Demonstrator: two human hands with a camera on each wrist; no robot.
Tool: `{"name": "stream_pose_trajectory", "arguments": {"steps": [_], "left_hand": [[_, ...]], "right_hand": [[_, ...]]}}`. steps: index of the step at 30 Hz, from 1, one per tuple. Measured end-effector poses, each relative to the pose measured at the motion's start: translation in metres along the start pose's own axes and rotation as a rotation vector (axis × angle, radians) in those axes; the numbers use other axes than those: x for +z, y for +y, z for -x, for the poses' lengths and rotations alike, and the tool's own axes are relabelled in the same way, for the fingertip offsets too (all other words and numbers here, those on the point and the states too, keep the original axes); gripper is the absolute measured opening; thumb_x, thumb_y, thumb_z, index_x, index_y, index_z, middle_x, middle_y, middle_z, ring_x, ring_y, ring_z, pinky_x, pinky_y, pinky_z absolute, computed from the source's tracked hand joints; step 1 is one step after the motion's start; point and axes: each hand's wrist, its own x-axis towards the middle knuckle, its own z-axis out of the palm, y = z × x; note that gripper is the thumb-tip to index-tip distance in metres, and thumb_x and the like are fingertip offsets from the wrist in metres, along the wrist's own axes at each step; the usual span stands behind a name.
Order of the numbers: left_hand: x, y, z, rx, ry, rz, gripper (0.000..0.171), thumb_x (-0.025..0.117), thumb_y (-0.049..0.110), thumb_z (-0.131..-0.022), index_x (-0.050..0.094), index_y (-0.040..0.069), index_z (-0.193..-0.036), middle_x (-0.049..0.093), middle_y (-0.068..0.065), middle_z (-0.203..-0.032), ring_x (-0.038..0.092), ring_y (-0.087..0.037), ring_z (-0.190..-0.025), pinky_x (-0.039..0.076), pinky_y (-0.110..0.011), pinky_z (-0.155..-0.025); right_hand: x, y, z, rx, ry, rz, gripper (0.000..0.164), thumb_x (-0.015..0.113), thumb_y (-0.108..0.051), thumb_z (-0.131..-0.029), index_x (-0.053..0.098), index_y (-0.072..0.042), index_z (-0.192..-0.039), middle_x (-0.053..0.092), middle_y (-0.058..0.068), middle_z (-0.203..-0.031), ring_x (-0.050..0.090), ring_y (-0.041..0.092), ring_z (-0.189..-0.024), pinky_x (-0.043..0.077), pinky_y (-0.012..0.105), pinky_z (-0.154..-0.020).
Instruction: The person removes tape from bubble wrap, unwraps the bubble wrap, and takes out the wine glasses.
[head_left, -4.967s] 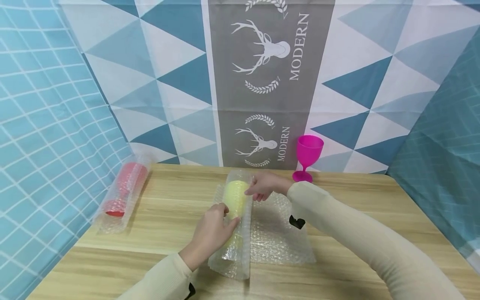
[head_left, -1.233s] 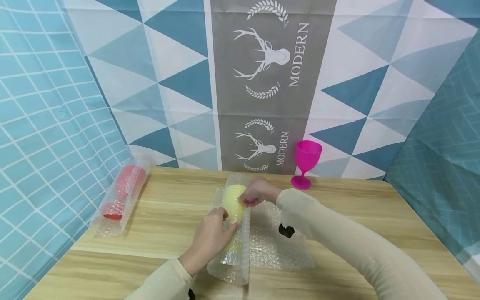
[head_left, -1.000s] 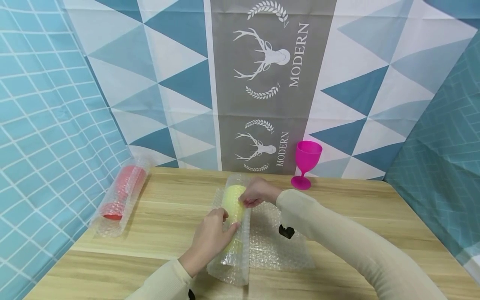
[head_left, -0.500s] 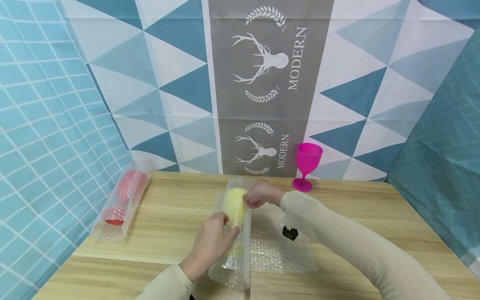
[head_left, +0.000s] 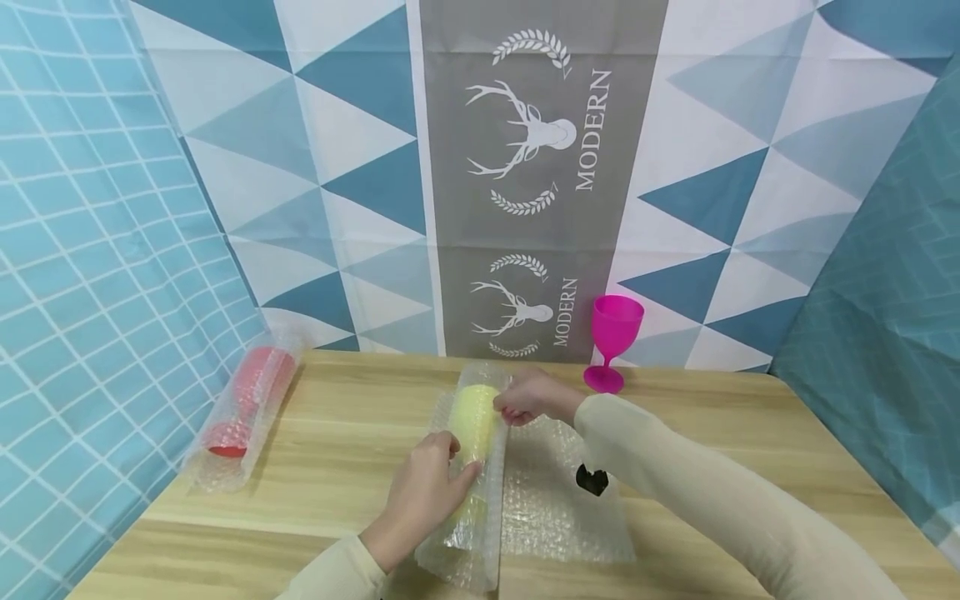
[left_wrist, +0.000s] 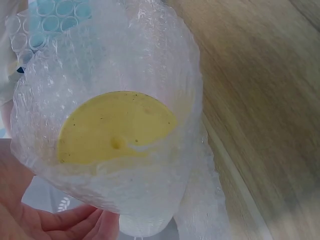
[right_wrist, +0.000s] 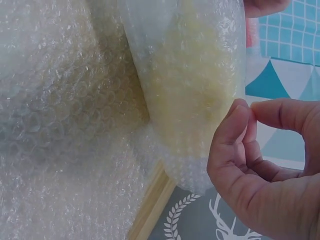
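A yellow goblet, rolled in bubble wrap, lies lengthwise on the wooden table. My left hand grips the roll from its left side, thumb across the top. The goblet's round yellow base shows through the roll's near end in the left wrist view. At the far right side of the roll, my right hand has thumb and index fingertips together at the wrap's surface; the right wrist view shows this pinch at the wrap's edge. What exactly lies between those fingertips is too small to make out.
A loose bubble wrap flap spreads on the table right of the roll. A red goblet in bubble wrap lies at the left by the blue grid cloth. At the back right a magenta goblet stands upright against the patterned cloth.
My right hand, over the wrap about a second ago, has shifted slightly right along the roll's edge. My left hand keeps its hold. The head view has tilted up a little.
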Motion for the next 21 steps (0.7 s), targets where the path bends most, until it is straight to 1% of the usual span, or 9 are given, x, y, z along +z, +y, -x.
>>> {"name": "stream_pose_trajectory", "arguments": {"steps": [6,13,16,21], "left_hand": [[-0.001,0.0025,0.0022,0.014,0.0,0.016,0.03,0.074,0.026,-0.081,0.063,0.001,-0.095,0.065,-0.007,-0.085,0.059,-0.012,-0.071,0.049,-0.023,-0.059],[0.0009,0.0056,0.0007,0.095,0.028,0.039,0.015,0.069,0.014,-0.082,0.063,0.002,-0.091,0.064,-0.004,-0.078,0.06,-0.011,-0.07,0.046,-0.015,-0.056],[0.0015,0.0068,-0.0004,0.096,0.025,0.044,0.016,0.069,0.015,-0.083,0.063,0.002,-0.091,0.064,-0.005,-0.079,0.059,-0.01,-0.07,0.046,-0.016,-0.057],[0.0022,0.008,-0.0007,0.08,0.009,0.038,0.023,0.07,0.02,-0.083,0.062,0.001,-0.093,0.063,-0.006,-0.084,0.057,-0.011,-0.072,0.047,-0.02,-0.059]], "right_hand": [[0.0004,0.0036,0.0026,-0.028,0.018,-0.023,0.017,0.059,-0.001,-0.08,0.054,-0.007,-0.065,0.054,0.0,-0.056,0.053,0.008,-0.052,0.051,0.016,-0.053],[0.0013,0.0021,0.0089,-0.064,0.025,-0.024,0.019,0.058,-0.003,-0.08,0.053,-0.008,-0.062,0.055,-0.001,-0.058,0.054,0.008,-0.055,0.051,0.016,-0.055],[-0.0003,0.002,0.0097,-0.067,0.038,-0.01,0.018,0.059,-0.003,-0.08,0.056,-0.007,-0.063,0.057,0.0,-0.06,0.056,0.009,-0.057,0.053,0.017,-0.057],[-0.0024,0.0039,0.0085,-0.062,0.027,-0.056,0.019,0.057,-0.001,-0.081,0.052,-0.007,-0.063,0.054,-0.001,-0.057,0.053,0.007,-0.052,0.051,0.015,-0.053]]}}
